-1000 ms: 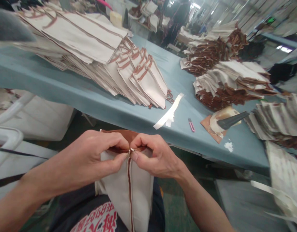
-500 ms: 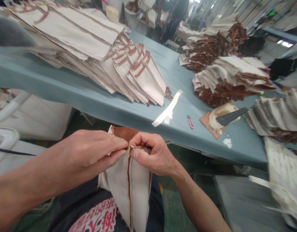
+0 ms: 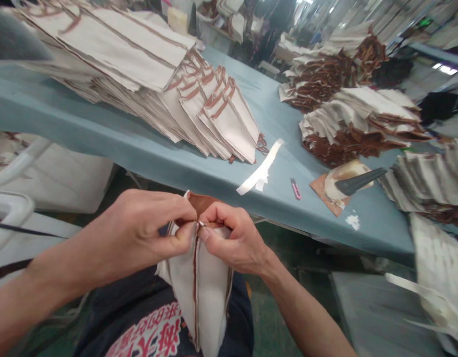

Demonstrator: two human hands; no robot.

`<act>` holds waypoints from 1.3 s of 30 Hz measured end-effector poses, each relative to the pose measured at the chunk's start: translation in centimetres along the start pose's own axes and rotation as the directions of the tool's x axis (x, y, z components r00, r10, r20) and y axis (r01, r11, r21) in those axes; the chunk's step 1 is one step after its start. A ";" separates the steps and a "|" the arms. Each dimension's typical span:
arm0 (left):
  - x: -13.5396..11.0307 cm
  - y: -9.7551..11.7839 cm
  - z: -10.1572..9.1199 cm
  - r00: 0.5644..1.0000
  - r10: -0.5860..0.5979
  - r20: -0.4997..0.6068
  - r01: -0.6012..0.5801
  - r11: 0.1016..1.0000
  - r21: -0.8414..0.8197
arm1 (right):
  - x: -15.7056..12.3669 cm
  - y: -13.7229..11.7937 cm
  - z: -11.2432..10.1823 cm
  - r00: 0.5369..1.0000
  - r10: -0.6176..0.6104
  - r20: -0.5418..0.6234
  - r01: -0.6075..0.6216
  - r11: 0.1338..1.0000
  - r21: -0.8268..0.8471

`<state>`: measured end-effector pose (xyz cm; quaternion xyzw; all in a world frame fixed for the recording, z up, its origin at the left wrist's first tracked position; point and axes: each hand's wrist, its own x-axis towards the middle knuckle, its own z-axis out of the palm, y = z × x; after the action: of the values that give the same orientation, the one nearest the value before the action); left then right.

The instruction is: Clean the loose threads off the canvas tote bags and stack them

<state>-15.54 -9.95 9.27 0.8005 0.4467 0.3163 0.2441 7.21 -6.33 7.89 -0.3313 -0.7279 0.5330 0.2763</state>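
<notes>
A cream cloth bag (image 3: 202,292) with a brown stripe down its middle and a brown top edge hangs over my lap. My left hand (image 3: 139,233) pinches the bag's top on the left of the stripe. My right hand (image 3: 232,238) pinches it on the right, fingers curled, with a small pale bit between thumb and finger at the seam. The two hands touch at the fingertips above the stripe.
A blue-grey table (image 3: 139,144) stands in front with a big fanned stack of similar bags (image 3: 147,74) at left and more piles (image 3: 355,124) at right. On it lie a white strip (image 3: 262,171), a small pink cutter (image 3: 295,189) and a dark blade (image 3: 357,182) on a brown pad.
My hands and the bag's top have risen a little and the bag has folded narrower. Both pinches stay at the seam.
</notes>
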 end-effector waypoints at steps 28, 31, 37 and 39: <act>-0.4 0.3 0.9 0.958 -0.255 0.129 0.285 0.851 -0.440 | 0.0 -1.3 1.1 0.992 0.119 -0.031 -0.119 0.993 0.007; -0.3 0.3 0.7 0.925 -0.291 0.244 0.378 0.774 -0.509 | -0.4 -1.4 0.5 0.997 0.076 0.033 -0.077 0.997 0.026; -0.2 -0.3 0.4 0.921 -0.228 0.315 0.375 0.736 -0.564 | -0.7 -1.6 -1.2 0.981 -0.082 0.175 0.073 0.996 0.055; -0.4 -0.2 0.3 0.930 -0.252 0.267 0.357 0.795 -0.491 | -0.8 -1.6 -1.6 0.977 -0.163 0.135 0.173 0.983 -0.060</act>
<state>-15.61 -10.24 8.80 0.6446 0.4398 0.3068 0.5449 8.63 -6.38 9.83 -0.2430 -0.7884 0.5016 0.2605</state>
